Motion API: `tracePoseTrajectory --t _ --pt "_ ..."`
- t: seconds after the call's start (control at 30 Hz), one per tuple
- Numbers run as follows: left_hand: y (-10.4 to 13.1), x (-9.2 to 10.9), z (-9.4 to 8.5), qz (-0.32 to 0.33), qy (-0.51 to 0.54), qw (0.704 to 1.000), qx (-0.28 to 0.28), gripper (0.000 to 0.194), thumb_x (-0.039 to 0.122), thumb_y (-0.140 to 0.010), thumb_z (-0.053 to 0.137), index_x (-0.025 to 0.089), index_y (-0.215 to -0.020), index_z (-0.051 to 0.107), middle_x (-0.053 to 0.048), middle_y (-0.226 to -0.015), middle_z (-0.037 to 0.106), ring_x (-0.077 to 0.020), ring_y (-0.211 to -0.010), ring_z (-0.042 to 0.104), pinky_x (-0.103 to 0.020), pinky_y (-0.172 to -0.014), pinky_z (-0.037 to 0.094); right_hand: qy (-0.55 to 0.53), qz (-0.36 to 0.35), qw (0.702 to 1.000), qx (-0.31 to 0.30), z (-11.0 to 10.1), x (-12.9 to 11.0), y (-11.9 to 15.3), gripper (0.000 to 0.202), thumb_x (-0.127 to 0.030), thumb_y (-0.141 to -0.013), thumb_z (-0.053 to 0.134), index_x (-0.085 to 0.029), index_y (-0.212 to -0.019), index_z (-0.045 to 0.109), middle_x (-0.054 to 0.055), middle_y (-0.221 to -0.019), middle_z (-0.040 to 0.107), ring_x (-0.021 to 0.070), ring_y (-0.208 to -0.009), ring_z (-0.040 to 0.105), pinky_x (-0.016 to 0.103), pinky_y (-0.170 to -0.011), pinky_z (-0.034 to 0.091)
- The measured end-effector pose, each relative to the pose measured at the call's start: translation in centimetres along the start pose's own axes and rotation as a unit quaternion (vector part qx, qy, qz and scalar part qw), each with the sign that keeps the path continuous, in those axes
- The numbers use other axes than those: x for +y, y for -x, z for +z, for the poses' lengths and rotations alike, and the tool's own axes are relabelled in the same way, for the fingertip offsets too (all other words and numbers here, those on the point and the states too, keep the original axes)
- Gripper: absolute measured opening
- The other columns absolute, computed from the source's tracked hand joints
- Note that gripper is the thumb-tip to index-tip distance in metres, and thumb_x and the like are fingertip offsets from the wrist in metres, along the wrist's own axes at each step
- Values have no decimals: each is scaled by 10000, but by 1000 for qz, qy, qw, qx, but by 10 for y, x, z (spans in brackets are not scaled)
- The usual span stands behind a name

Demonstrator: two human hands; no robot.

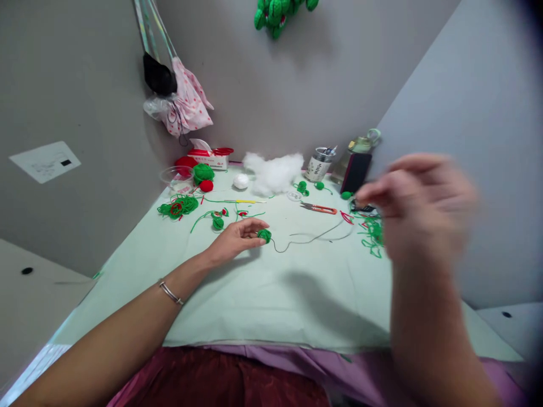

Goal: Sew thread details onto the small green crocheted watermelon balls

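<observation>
Two bare hands are at work over a desk (263, 299) spread with a pale green cloth. The left hand (240, 237), a silver bracelet (172, 293) on its wrist, pinches a small green yarn piece (264, 235) between thumb and fingers, just above the cloth near the middle of the desk. A dark thread (311, 241) trails from the piece in loose curves toward the right. The right hand (424, 209), blurred, is raised at the right with thumb and fingertips drawn together; whether it grips the thread cannot be told.

Beyond the left hand lie a small green ball (218, 223) and a yellow-handled crochet hook (246, 201). Orange-handled thread snips (319, 208) rest to the hook's right. A white fluffy mass of stuffing (275, 172) sits near the wall, a white ball (241, 181) beside it. Green and red yarn scraps (178, 207) are heaped at the left, and a tangle of green strands (373, 236) lies near the right hand.
</observation>
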State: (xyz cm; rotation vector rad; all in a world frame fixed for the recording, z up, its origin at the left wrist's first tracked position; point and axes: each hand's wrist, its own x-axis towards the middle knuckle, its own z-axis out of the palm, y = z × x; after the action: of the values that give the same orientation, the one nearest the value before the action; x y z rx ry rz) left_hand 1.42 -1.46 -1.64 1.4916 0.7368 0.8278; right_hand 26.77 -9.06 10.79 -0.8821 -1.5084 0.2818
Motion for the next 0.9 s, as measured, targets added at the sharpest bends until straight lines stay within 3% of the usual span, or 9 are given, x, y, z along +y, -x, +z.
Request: tracePoseTrajectory --t 0.1,0.2,0.47,0.9 --pt "0 2 0 -5 21 1000 15 328 281 -718 760 195 -1017 657 -45 -990 661 -142 -821 588 -299 -778 446 45 33 994 -93 41 28 19 67 -204 -897 623 -218 -901 688 19 -777 628 111 -628 580 280 -557 437" --pt "1 6 1 3 24 1000 11 316 277 -723 758 195 -1011 654 -37 -968 651 -146 -828 588 -299 -774 440 157 -3 973 -171 61 47 37 97 -195 -897 621 -225 -901 714 31 -807 594 136 -696 545 284 -600 420" --pt "2 7 1 24 2 1000 19 319 273 -732 758 197 -1021 646 -32 -967 627 -162 -894 575 -313 -828 428 281 -94 931 -212 66 57 55 176 -200 -946 544 -196 -917 717 34 -743 532 145 -701 507 266 -612 377" --pt "0 4 0 39 -12 999 9 305 245 -727 755 192 -1009 653 -37 -1005 640 -168 -930 592 -333 -877 443 296 -132 924 -205 69 60 59 177 -171 -945 533 -174 -893 703 32 -735 531 142 -701 492 254 -613 361"
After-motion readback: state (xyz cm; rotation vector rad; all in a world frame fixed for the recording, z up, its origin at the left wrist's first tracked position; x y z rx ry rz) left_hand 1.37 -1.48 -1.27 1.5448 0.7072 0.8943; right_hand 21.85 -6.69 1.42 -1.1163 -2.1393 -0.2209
